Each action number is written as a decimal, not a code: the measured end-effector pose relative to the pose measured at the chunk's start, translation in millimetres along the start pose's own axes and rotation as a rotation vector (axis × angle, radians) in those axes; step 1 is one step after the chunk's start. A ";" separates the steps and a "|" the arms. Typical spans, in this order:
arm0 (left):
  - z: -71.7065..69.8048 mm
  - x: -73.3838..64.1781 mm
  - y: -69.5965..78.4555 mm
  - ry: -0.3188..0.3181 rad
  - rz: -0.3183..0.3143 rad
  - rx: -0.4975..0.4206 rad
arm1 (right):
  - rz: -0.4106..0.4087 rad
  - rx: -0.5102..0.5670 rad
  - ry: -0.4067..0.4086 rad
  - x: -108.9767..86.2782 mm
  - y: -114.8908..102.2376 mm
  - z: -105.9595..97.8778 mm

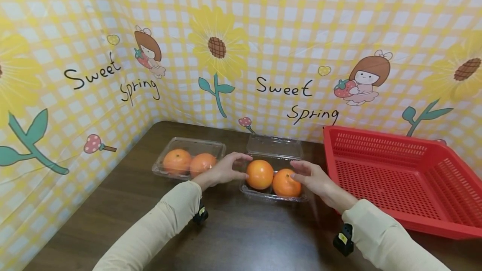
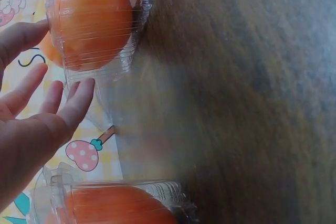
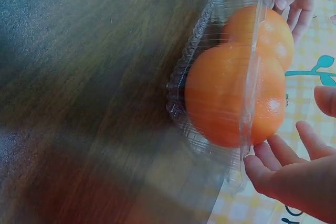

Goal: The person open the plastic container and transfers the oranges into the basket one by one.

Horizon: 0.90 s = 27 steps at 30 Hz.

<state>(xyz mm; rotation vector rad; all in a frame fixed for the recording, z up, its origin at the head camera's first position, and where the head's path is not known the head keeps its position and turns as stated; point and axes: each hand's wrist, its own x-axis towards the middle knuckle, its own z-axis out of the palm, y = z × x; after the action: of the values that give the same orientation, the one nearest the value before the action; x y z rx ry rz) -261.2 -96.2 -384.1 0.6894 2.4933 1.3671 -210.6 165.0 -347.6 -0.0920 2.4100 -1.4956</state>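
Note:
In the head view a clear plastic clamshell box (image 1: 274, 197) stands open, its lid (image 1: 275, 147) folded back toward the wall. Two oranges sit in it side by side, a left orange (image 1: 260, 174) and a right orange (image 1: 287, 185). At the box's left end is my left hand (image 1: 225, 168), fingers spread and gently bent beside the left orange. My right hand (image 1: 315, 180) is at the opposite end, its thumb by the right orange. The right wrist view shows right fingertips (image 3: 256, 170) at the box's rim; whether they press it is unclear. Neither hand grips anything.
A closed clear clamshell (image 1: 160, 170) with two more oranges lies to the left on the dark wooden table (image 1: 241, 233). At the right is a red perforated plastic basket (image 1: 388, 187). Patterned yellow checked cloth (image 1: 180, 108) rises behind the table and on its left.

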 end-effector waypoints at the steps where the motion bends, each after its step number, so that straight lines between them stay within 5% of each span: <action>1: 0.2 -0.2 0.1 -0.001 -0.002 -0.001 | -0.001 0.000 0.001 0.0 0.1 0.4; 15: 4.5 -1.1 -0.5 0.000 0.029 -0.119 | -0.023 0.004 0.016 2.4 4.2 2.8; 27: 6.4 -3.4 0.0 0.039 0.000 -0.086 | -0.031 -0.041 0.032 2.1 5.0 3.7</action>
<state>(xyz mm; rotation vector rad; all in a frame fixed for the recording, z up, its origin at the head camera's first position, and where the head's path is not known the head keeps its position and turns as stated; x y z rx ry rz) -255.7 -93.2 -387.7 0.6507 2.4469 1.4919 -211.0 163.6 -354.0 -0.1159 2.4761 -1.4724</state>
